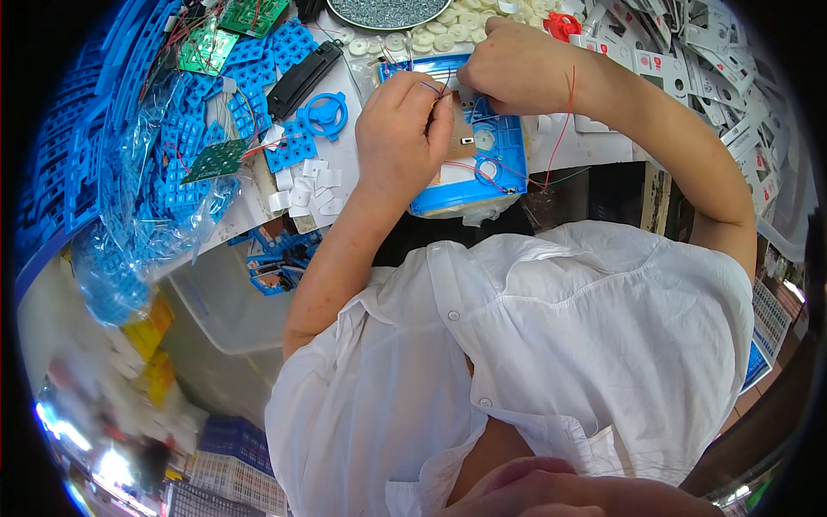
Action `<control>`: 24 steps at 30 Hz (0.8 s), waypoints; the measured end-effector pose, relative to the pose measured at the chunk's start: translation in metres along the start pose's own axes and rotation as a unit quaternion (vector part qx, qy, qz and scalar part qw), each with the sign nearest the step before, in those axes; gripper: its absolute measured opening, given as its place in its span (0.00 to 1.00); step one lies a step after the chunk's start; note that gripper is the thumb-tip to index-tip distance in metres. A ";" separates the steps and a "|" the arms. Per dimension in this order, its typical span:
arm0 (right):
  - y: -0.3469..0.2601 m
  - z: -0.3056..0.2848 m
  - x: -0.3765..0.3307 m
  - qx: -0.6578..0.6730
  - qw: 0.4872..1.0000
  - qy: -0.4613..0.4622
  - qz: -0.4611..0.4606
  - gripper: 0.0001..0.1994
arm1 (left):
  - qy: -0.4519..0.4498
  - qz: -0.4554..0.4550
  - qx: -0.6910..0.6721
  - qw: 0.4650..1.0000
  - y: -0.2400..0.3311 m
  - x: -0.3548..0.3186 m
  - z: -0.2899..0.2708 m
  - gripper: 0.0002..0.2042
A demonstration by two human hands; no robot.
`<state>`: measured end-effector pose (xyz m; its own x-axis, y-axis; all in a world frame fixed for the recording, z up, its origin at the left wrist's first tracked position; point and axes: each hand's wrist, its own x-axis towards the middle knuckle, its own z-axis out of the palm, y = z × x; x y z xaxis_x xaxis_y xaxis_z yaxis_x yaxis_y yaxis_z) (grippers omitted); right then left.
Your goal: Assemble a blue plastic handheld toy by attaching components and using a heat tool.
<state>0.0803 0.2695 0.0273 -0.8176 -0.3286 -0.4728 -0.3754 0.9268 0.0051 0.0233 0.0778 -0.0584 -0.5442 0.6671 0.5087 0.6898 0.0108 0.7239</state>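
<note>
A blue plastic casing point(514, 152) lies in front of me with its inside facing up. It holds a brown circuit board point(463, 136) with a small switch, a pale round part and thin red and blue wires. My left hand point(403, 129) rests over the casing's left side, thumb and forefinger pinched around thin dark wires point(442, 88). At the casing's far right corner, my right hand point(527, 71) is closed with its fingers curled down; what they grip is hidden. A thin red wire point(564, 129) arcs beside my right wrist.
At left lie heaped blue keypad pieces point(183, 142), green circuit boards point(215, 161), a black strip part point(303, 79), a blue ring point(324, 116) and small white pieces point(303, 188). Beyond are cream discs point(444, 39) and a dish of small metal parts point(388, 10). White panels point(724, 73) pile up at right.
</note>
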 end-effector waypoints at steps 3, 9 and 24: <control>0.000 -0.002 0.000 0.001 1.000 0.000 0.003 0.07 | 0.006 0.001 -0.004 1.000 0.000 0.000 0.001 0.02; -0.006 -0.002 -0.020 0.064 0.995 0.074 -0.018 0.07 | 0.006 -0.026 -0.010 1.000 0.003 -0.002 0.000 0.04; -0.026 0.023 -0.014 0.339 0.857 0.369 0.118 0.06 | -0.088 0.121 0.031 0.988 -0.002 -0.020 -0.033 0.12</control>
<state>0.1111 0.2544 0.0137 -0.9832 0.0891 0.1595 -0.0266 0.7938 -0.6076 0.0168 0.0400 -0.0541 -0.2720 0.7755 0.5698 0.8203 -0.1227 0.5586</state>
